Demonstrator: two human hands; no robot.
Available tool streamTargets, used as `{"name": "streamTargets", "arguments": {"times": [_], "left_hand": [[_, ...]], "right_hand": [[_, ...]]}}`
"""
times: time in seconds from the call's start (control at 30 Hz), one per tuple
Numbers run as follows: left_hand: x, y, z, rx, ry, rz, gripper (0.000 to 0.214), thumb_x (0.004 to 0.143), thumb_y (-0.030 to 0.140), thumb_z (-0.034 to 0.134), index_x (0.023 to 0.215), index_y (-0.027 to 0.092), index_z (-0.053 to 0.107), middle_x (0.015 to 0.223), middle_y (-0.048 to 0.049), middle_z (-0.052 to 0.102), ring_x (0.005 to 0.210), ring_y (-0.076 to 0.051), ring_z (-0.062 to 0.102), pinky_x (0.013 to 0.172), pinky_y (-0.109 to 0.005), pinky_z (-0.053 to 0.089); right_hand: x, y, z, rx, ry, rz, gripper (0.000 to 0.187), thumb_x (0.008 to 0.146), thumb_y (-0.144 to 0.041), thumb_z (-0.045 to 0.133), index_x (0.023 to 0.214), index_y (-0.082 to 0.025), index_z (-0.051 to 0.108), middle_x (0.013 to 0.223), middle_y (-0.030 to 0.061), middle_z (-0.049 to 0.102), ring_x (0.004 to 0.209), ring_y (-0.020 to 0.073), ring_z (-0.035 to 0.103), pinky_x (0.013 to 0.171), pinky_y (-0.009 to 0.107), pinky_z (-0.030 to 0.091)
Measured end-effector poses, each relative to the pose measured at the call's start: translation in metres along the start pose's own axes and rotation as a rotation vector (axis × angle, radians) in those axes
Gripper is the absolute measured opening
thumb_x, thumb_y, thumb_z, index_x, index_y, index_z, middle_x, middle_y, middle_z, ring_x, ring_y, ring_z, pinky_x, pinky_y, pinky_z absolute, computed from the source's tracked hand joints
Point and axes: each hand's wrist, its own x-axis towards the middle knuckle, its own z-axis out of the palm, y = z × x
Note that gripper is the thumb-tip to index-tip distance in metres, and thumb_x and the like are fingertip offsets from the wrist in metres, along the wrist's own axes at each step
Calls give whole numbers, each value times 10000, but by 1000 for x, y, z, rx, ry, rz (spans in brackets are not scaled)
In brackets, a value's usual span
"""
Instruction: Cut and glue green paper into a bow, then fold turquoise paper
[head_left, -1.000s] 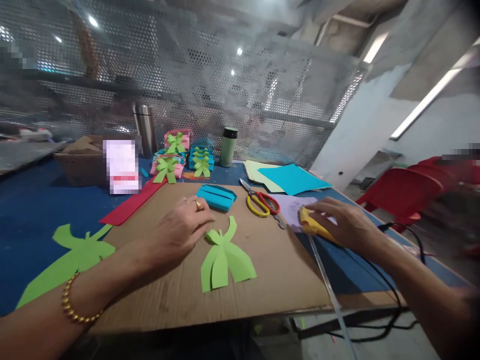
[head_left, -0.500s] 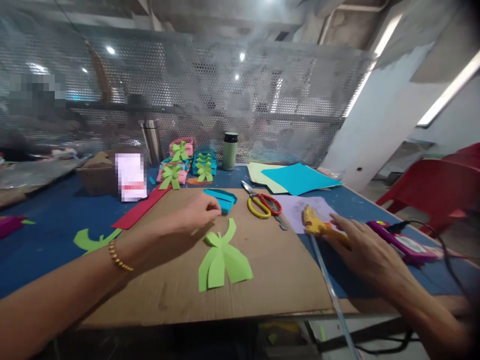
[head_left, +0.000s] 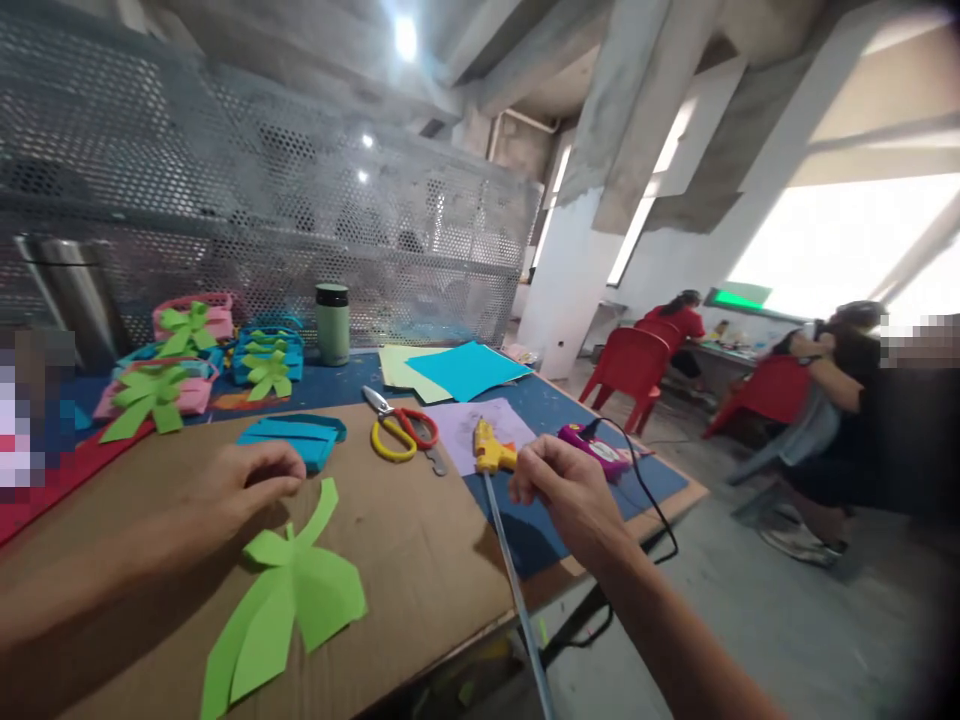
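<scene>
My left hand [head_left: 259, 475] hovers over the cardboard with its fingers curled in, and nothing shows in them. Just below its fingertips lies a light green paper cut-out [head_left: 289, 590] with a bow-like top and long tails. A blue folded paper piece [head_left: 319, 443], partly covered by that hand, sits right behind it. On the right, my right hand [head_left: 559, 490] is closed round the handle of a yellow glue gun [head_left: 489, 447]. A long clear glue stick [head_left: 510, 565] runs from the gun towards me. Scissors [head_left: 397, 435] with yellow and red handles lie between the hands.
A cardboard sheet [head_left: 409, 560] covers the blue table's front. Blue paper [head_left: 472, 370], a green bottle [head_left: 332, 325] and small paper baskets [head_left: 266, 355] with green bows stand behind. A purple device [head_left: 596, 452] with a black cable lies right. People sit beyond red chairs [head_left: 630, 365].
The view has swung right, bringing seated people into sight. My right hand, open above the glue gun's handle before, has closed round it. My left hand stays curled near the green cut-out.
</scene>
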Motion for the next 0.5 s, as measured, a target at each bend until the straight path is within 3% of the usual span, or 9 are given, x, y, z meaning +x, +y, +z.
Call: {"name": "streamTargets", "arguments": {"times": [0.1,0.23,0.43,0.5], "left_hand": [[-7,3,1,-4,66,-2,234,780,431,553,738,209,613,660,-18,636,642,-197,580,585,-272,395],[-15,22,-8,13,110,-19,208,797,396,508,720,210,562,689,-9,620,624,-173,550,581,-270,386],[-18,39,-18,208,64,-2,227,878,340,454,718,205,540,756,-20,606,668,-159,522,613,-281,357],[-12,37,-16,247,40,11,264,894,340,442,692,199,537,749,-23,592,673,-159,503,623,-289,343]], "right_hand": [[9,5,20,220,-88,23,375,902,-448,675,676,-217,485,509,-75,471,490,112,484,571,276,415],[6,3,30,236,-124,26,408,935,-439,645,650,-213,462,519,-80,393,473,94,397,525,256,379],[-21,-4,-8,-42,-35,47,562,976,-505,538,518,-218,383,457,-44,337,438,110,311,420,265,285],[-38,-4,-21,-209,-130,51,560,962,-526,535,507,-223,413,454,-18,390,429,126,353,399,278,295]]}}
